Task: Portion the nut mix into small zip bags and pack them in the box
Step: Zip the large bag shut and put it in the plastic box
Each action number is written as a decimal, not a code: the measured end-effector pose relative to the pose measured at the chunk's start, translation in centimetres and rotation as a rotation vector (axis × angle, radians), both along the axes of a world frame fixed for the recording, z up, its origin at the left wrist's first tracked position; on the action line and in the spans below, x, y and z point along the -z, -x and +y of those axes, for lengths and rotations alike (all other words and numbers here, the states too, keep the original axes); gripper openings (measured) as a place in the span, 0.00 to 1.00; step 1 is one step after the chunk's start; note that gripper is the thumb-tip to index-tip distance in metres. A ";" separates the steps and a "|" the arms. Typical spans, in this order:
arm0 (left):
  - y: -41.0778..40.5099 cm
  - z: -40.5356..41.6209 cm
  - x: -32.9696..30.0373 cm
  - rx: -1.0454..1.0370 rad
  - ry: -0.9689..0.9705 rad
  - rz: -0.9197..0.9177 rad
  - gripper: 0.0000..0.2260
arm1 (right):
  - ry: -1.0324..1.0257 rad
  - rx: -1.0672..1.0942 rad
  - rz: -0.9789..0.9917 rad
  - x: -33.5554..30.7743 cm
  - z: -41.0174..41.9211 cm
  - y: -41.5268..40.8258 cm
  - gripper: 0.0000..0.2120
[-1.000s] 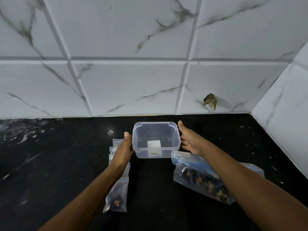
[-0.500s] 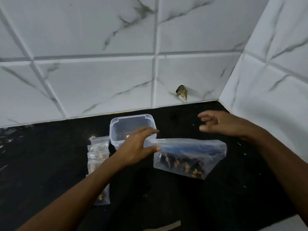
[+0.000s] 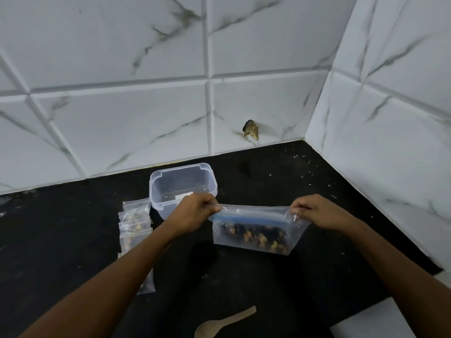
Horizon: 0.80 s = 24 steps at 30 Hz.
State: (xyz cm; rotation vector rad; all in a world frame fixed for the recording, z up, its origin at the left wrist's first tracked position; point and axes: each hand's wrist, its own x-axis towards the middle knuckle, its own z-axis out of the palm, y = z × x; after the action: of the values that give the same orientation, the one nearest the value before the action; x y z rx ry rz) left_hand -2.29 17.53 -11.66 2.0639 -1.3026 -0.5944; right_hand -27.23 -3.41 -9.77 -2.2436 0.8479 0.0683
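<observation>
Since a second ago both hands have left the sides of the box and closed on the big zip bag of nut mix, which is now held upright just above the bench instead of lying on it. The left hand pinches the left end of the blue zip strip and the right hand pinches the right end, fingers clamped on the plastic, so the mouth is stretched taut between them; this looks like the grip for pulling the seal open. The nuts sag in the bottom of the bag. The open clear box stands just beyond the left hand, far side, near the tiled wall, and appears to hold no bags yet. A row of small zip bags, some already showing nuts, lies left of the box, partly under the left forearm. A wooden spoon lies at the near edge, probably for scooping.
</observation>
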 end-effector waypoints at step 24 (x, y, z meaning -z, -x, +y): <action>3.1 6.0 3.2 0.234 -0.359 -0.186 0.28 | -0.158 -0.222 0.179 5.5 3.3 0.8 0.03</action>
State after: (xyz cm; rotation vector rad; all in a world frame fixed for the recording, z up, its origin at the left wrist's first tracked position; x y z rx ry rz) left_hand -5.42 23.52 -14.88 2.3144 -1.6608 -0.8046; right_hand -28.05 -0.10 -15.25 -2.1957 0.6566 0.4306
